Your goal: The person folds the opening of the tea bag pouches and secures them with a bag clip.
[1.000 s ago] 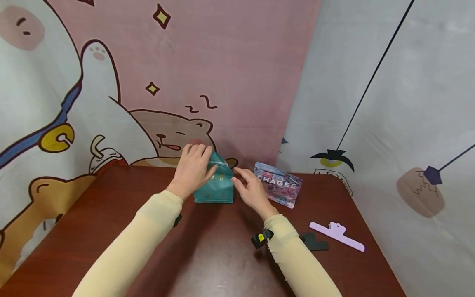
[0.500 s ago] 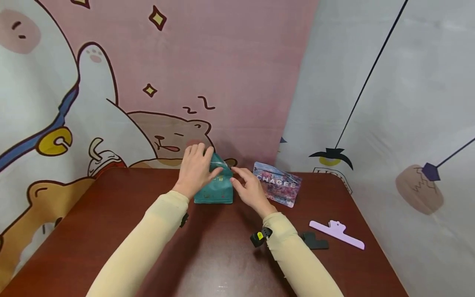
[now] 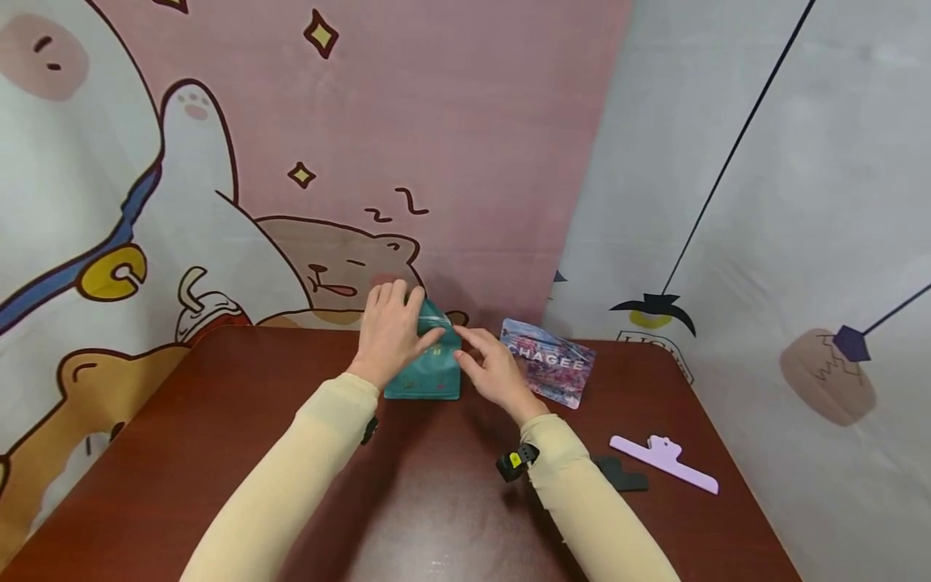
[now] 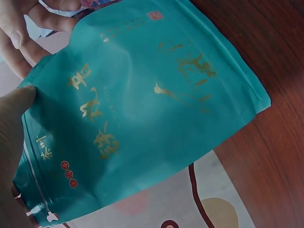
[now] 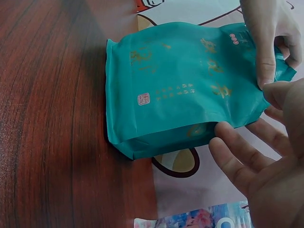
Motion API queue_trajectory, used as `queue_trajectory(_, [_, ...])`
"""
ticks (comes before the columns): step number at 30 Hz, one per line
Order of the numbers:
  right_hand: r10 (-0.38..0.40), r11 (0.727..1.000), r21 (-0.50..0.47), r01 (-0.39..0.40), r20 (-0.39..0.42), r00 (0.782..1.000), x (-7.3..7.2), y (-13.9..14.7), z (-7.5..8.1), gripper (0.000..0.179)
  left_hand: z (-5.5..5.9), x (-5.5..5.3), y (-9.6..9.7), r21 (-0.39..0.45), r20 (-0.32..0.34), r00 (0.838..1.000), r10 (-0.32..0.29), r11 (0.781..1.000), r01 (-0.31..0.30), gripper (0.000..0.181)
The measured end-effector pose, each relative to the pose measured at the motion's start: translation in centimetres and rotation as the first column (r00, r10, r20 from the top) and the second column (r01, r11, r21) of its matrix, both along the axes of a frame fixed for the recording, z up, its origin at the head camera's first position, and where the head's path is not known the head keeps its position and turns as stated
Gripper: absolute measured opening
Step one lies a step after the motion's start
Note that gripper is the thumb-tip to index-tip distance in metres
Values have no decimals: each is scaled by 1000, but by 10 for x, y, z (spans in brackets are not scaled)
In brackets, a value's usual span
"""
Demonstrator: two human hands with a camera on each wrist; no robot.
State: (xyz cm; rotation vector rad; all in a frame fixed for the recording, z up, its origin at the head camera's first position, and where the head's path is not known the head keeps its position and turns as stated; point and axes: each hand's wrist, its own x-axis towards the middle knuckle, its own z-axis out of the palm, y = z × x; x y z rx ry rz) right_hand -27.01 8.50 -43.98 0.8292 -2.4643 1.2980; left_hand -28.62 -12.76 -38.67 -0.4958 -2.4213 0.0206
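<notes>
Risk: your left hand pinches the teal pouch top; your right hand, fingers loose, only touches it—pouch may tip.

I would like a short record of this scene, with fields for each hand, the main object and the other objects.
left hand: grips top of teal pouch
right hand: fingers at pouch's top right edge, pinch unclear
pouch: upright on table
other objects: printed packet, lilac clip, black piece
</notes>
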Motion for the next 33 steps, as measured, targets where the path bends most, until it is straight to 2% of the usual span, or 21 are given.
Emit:
queue_trajectory(10, [-4,1000,-7,4,-16,1000,-2,0,1,43,0,-2,1,-3,-25,1000,7,1000,-7,72])
queue_trajectory(17, [-6,1000,-7,6,18,1000,0,-1,0,43,-4,-3,2,10,-59,998,16,1000,-16,70])
queue_trajectory(21, [-19,1000,-6,20,33,999,3,0,-2,43,-7,-2,4,12,-57,998,9,1000,-9,69])
queue_trajectory(28, [-12,1000,-15,12,13,1000,2,0,-2,43,-5,0,4,16,-28,999,17,1000,-16,67])
queue_trajectory(33, [-9,1000,-3,9,-18,1000,1,-1,-3,44,-2,0,2,36,-57,998,-7,999,9,63])
